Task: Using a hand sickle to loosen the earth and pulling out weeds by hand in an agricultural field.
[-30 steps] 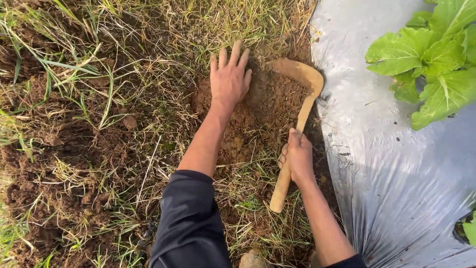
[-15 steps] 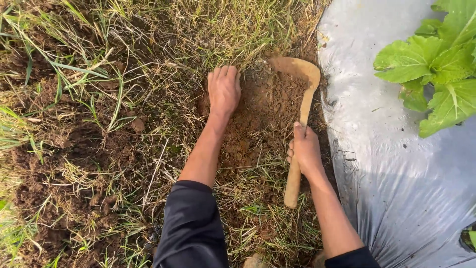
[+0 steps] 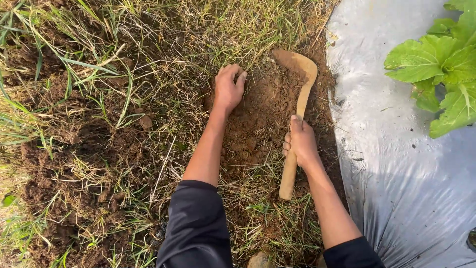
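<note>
The left hand (image 3: 228, 89) is curled shut on a clump of grass (image 3: 248, 59) at the edge of the bare soil patch (image 3: 263, 114). The right hand (image 3: 300, 143) keeps a closed grip on the wooden handle of a curved sickle (image 3: 300, 99), its soil-caked blade lying on the dirt just beside the grey plastic sheet (image 3: 396, 164).
</note>
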